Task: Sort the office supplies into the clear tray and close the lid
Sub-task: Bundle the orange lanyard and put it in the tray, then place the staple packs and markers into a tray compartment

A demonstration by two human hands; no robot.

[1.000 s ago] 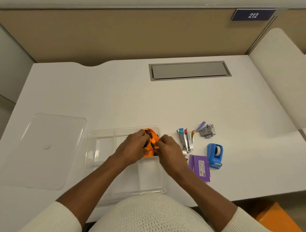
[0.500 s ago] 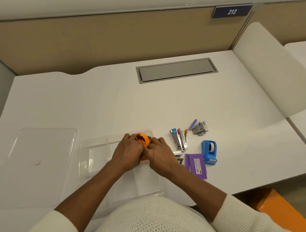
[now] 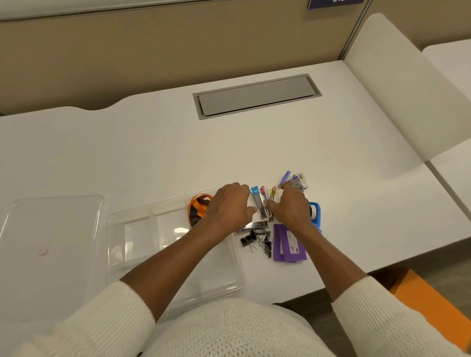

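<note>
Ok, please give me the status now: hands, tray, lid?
Left hand and right hand open over staplers. Orange item in clear tray. Lid off, lying left. Nothing blocking.

White desk [image 3: 178,158] with clear tray [image 3: 119,244], lid [image 3: 51,229], staplers [image 3: 262,203], binder clips [image 3: 257,240], purple packet [image 3: 288,244], blue tape dispenser [image 3: 315,216].

No legible text. Blue sign [image 3: 335,3] on the partition, top edge, is cut off by the frame; its white numerals can't be read. White label [image 3: 292,241] on the purple packet [image 3: 288,244] on the surface carries print too small and blurred to make out.
</note>
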